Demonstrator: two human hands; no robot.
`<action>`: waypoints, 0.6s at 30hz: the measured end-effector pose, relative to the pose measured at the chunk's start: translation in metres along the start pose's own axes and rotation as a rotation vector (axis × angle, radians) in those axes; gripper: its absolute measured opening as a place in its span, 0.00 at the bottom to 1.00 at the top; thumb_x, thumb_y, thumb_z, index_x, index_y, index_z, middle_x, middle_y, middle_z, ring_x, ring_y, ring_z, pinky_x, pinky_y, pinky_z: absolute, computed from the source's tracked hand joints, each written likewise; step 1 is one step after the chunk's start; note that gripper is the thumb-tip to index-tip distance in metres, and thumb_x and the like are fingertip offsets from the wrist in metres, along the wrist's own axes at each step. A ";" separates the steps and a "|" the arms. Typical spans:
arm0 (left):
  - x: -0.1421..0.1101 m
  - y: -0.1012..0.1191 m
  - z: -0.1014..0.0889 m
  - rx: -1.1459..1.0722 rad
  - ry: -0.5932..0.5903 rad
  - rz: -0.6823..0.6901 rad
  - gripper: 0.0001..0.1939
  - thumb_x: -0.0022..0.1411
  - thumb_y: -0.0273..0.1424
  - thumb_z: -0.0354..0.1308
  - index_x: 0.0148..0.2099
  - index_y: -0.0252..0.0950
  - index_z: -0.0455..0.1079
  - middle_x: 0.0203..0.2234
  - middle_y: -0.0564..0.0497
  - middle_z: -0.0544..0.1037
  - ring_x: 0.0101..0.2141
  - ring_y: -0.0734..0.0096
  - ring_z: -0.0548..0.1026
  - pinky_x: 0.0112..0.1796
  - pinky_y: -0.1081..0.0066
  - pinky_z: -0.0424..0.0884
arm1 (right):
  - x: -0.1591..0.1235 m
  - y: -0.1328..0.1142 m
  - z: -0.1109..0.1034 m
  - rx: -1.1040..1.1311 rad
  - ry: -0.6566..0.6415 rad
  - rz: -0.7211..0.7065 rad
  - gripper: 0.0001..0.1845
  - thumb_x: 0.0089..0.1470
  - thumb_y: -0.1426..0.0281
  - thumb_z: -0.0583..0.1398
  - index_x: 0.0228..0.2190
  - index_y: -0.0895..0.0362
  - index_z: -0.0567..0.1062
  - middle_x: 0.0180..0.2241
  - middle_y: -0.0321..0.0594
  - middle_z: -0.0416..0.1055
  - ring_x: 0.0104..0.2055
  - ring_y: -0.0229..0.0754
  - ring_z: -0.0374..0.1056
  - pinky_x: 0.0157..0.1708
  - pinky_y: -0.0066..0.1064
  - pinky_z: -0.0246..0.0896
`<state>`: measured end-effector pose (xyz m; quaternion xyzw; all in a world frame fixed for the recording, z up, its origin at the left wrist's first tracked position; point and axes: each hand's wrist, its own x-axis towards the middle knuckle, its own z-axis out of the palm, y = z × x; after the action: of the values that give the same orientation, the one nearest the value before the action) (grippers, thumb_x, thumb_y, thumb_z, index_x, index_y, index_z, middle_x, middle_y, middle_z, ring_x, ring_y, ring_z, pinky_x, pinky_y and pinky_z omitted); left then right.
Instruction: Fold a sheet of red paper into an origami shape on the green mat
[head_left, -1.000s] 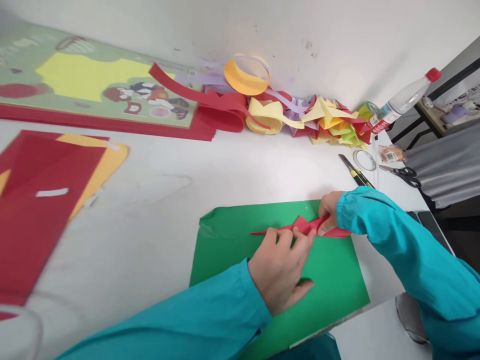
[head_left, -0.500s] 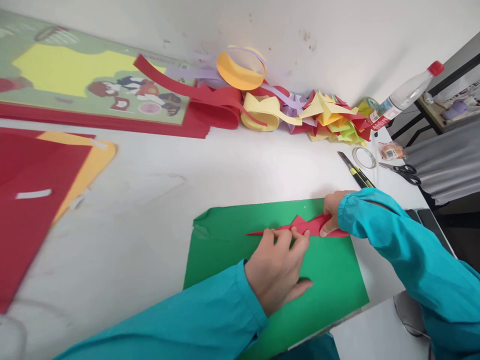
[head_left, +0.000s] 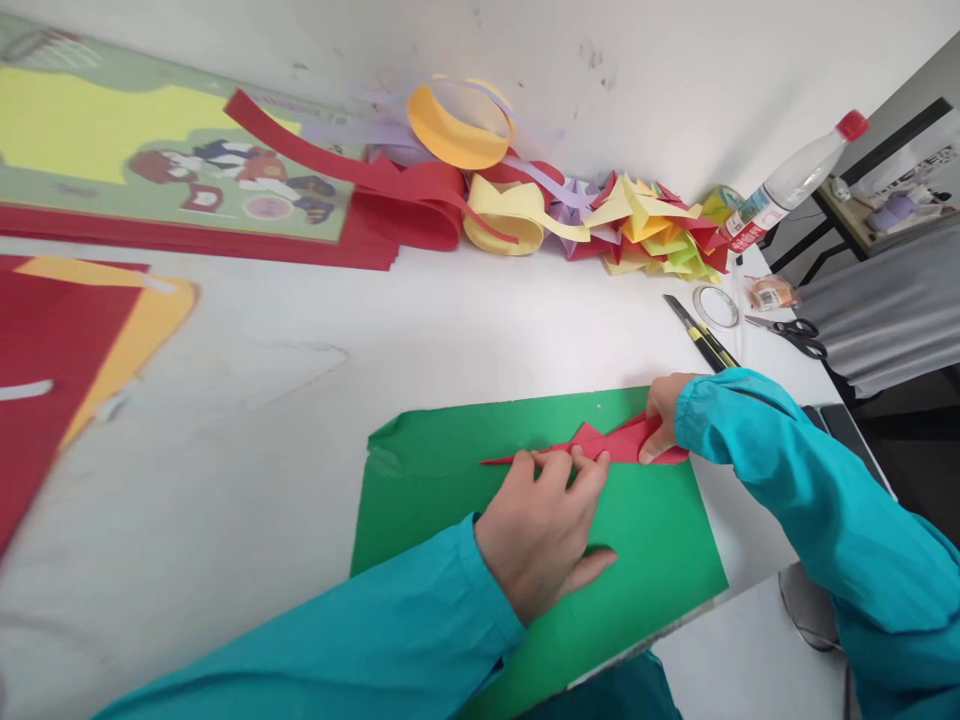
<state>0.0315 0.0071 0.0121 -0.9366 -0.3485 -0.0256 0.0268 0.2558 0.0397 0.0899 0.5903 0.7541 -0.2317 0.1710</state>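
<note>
A folded piece of red paper point(head_left: 624, 446) lies across the upper part of a green sheet point(head_left: 420, 510), its thin point toward the left and a small peak standing up mid-length. My left hand point(head_left: 544, 530) rests over its lower edge, fingertips pressing on the folds and thumb stretched out away from it over the green sheet. At the paper's right end, my right hand point(head_left: 664, 415) grips it between thumb and fingers; part of that end is hidden under the hand and the teal sleeve.
Two utility knives point(head_left: 703, 332), a tape roll point(head_left: 716, 307) and scissors point(head_left: 791, 333) lie beyond my right hand. Paper strips and folded paper stars point(head_left: 649, 235) line the wall beside a plastic bottle point(head_left: 799, 180). Red card sheets point(head_left: 67, 350) lie at left.
The view has shifted slightly, moving the left-hand card sheets further out of frame. My right thumb and fingers have slid a little rightward along the red paper; my left hand stays pressed on it.
</note>
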 end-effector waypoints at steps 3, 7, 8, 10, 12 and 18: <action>0.000 0.000 0.004 -0.001 0.025 0.002 0.35 0.56 0.53 0.45 0.56 0.32 0.61 0.42 0.41 0.69 0.35 0.56 0.66 0.31 0.59 0.59 | -0.011 0.006 0.009 0.236 0.328 -0.088 0.23 0.59 0.61 0.44 0.56 0.43 0.56 0.56 0.26 0.57 0.56 0.42 0.56 0.56 0.31 0.50; -0.001 -0.001 0.012 0.004 0.098 0.036 0.37 0.55 0.53 0.44 0.56 0.29 0.61 0.40 0.41 0.69 0.33 0.56 0.66 0.29 0.59 0.58 | -0.010 0.013 0.016 0.323 0.419 -0.186 0.21 0.58 0.62 0.47 0.53 0.41 0.60 0.55 0.24 0.57 0.55 0.44 0.56 0.56 0.34 0.49; -0.001 -0.001 0.014 0.007 0.110 0.039 0.37 0.55 0.53 0.43 0.56 0.29 0.62 0.40 0.41 0.69 0.33 0.56 0.66 0.29 0.59 0.58 | -0.011 0.015 0.017 0.313 0.431 -0.193 0.21 0.58 0.62 0.48 0.53 0.41 0.60 0.55 0.24 0.58 0.55 0.44 0.56 0.56 0.34 0.50; -0.001 -0.002 0.016 0.011 0.120 0.037 0.37 0.56 0.53 0.43 0.56 0.29 0.62 0.40 0.41 0.69 0.33 0.56 0.65 0.29 0.59 0.58 | -0.013 0.021 0.019 0.300 0.450 -0.173 0.21 0.58 0.63 0.48 0.53 0.40 0.60 0.53 0.25 0.59 0.54 0.44 0.58 0.55 0.34 0.52; -0.001 -0.002 0.017 0.015 0.123 0.034 0.36 0.56 0.53 0.42 0.55 0.29 0.62 0.40 0.41 0.69 0.33 0.56 0.65 0.29 0.59 0.58 | -0.017 0.025 0.022 0.283 0.469 -0.147 0.21 0.57 0.64 0.48 0.53 0.39 0.60 0.52 0.25 0.61 0.52 0.44 0.60 0.54 0.33 0.53; -0.002 -0.002 0.017 0.019 0.129 0.030 0.36 0.56 0.52 0.41 0.55 0.30 0.62 0.41 0.42 0.69 0.33 0.56 0.65 0.30 0.59 0.57 | -0.012 -0.002 0.005 0.118 0.423 0.136 0.15 0.54 0.64 0.50 0.41 0.50 0.71 0.44 0.38 0.69 0.47 0.47 0.64 0.46 0.33 0.59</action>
<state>0.0296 0.0085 -0.0051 -0.9379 -0.3320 -0.0822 0.0585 0.2565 0.0268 0.0920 0.6841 0.7168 -0.1344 -0.0103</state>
